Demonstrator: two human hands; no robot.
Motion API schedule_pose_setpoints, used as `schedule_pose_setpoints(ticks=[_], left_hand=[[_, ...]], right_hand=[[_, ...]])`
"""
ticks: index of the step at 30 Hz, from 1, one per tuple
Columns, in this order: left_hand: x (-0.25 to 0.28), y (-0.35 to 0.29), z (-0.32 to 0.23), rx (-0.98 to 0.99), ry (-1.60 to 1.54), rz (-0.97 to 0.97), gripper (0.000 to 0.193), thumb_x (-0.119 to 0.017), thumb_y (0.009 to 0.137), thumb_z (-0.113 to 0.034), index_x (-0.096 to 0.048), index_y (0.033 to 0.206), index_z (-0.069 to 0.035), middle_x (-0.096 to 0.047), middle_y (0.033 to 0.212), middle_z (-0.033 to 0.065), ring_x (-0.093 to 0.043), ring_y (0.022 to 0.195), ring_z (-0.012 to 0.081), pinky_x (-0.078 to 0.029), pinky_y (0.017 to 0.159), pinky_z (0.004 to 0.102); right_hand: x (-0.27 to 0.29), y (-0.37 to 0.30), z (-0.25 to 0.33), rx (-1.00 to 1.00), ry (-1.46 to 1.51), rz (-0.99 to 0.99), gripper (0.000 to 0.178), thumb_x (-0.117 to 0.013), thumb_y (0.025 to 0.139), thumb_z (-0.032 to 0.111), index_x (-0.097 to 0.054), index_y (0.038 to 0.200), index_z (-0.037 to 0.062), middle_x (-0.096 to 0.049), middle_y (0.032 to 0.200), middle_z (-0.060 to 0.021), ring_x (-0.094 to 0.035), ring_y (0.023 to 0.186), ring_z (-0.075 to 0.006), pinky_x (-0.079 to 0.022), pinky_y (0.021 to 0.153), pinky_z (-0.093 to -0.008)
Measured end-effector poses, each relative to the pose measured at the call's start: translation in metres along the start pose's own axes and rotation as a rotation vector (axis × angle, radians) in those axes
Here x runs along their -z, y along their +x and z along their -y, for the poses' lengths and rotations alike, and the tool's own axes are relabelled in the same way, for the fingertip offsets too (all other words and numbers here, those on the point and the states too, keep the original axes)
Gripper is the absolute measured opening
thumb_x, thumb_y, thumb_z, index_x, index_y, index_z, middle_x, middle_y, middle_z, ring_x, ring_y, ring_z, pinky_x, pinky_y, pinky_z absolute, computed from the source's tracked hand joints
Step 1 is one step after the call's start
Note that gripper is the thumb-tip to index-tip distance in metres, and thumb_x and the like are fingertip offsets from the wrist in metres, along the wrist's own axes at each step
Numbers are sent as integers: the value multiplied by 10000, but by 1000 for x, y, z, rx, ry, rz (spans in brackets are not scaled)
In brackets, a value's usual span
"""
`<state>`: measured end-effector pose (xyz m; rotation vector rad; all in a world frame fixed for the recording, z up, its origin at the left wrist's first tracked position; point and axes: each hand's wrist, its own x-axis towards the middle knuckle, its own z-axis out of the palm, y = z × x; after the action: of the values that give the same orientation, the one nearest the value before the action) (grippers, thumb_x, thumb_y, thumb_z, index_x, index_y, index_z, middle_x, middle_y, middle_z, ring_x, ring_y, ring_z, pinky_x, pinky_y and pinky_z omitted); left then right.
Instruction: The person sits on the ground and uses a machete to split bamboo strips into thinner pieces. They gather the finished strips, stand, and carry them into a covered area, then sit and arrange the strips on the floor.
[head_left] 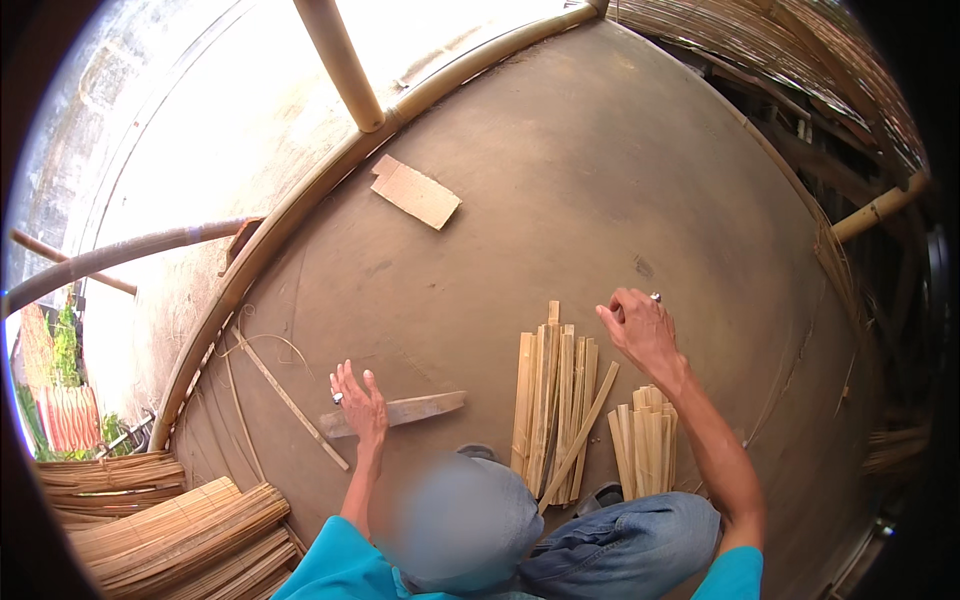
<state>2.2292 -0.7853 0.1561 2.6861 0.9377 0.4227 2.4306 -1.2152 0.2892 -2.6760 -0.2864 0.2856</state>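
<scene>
My left hand hovers with its fingers spread and nothing in it, a ring on one finger. It is over the left end of a long, flat, grey-brown piece of wood. Loosely curled, my right hand is raised beyond the bamboo slats, with no held thing visible; its palm is hidden. Before my knees lies a row of pale split bamboo slats, with one loose slat slanting across its right side. A shorter group of slats lies by my right forearm.
A torn piece of cardboard lies farther off on the brown floor. Bamboo poles border the floor on the left. Stacked slat bundles fill the lower left, near a thin strip. Woven bamboo stands far right.
</scene>
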Motion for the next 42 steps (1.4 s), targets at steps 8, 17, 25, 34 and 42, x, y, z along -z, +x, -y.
schedule_pose_setpoints(ticks=[8,17,25,34,42], left_hand=[[-6,-16,-11,54,136,86,512,-442,1039,-324,-465,1497,-96,-386,1614,158,-323,1510,330,-208,1238,525],[-8,-18,-11,108,185,166,481,-396,1068,-324,-493,1504,-146,-342,1656,79,-293,1530,297,-232,1215,505],[-7,-14,-14,108,206,173,475,-423,1050,-286,-499,1492,-129,-355,1648,91,-306,1521,312,-250,1204,504],[-10,-17,-10,99,218,159,472,-374,1073,-292,-489,1511,-158,-356,1651,82,-306,1528,291,-255,1189,498],[-8,-18,-12,93,222,154,464,-354,1081,-293,-496,1507,-180,-366,1649,66,-308,1532,271,-258,1185,510]], right_hand=[[-122,167,121,322,-130,-15,467,-745,899,392,-597,1178,48,-587,1175,-165,-628,1106,-358,-556,857,-479],[-224,250,204,310,-217,-172,668,-691,931,367,-447,1470,58,-513,1432,-229,-511,1335,-366,-380,1098,-560],[-200,291,192,297,-260,-297,234,-561,973,108,-563,1173,-13,-690,998,-200,-723,924,-362,-592,753,-450],[-186,192,156,365,386,115,290,-677,957,344,-608,941,63,-682,824,-183,-687,798,-404,-524,659,-511],[-37,52,-219,-701,125,-445,336,-691,915,362,-731,1027,48,-750,944,-167,-712,799,-326,-533,721,-456]])
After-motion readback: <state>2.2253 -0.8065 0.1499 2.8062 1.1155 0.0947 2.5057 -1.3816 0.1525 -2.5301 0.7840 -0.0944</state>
